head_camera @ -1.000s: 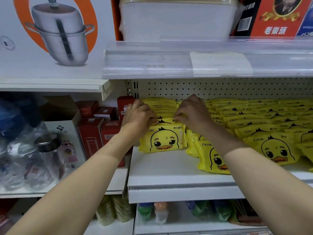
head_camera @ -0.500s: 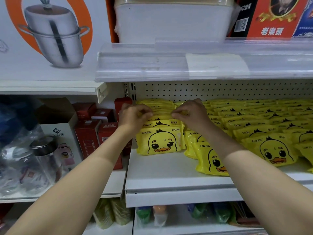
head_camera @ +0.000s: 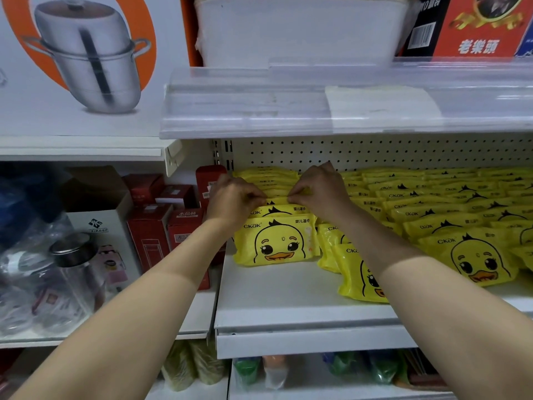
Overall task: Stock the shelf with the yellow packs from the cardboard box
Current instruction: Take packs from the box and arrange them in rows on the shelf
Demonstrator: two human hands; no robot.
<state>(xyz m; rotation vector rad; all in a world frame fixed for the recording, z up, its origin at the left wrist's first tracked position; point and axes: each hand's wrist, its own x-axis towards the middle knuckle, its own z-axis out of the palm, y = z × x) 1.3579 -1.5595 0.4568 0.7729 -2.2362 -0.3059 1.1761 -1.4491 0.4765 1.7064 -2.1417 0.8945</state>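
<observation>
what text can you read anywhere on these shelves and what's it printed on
"CKaK": front yellow pack, and its neighbours.
"婴儿湿巾": same pack.
"老樂頭": red box, top shelf.
"xiKeer": white carton, left.
Too blurred: red cartons' labels, barcode digits on the black box.

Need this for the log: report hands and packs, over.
Left hand and right hand pinch one yellow pack, leftmost row. Nothing in the way.
</observation>
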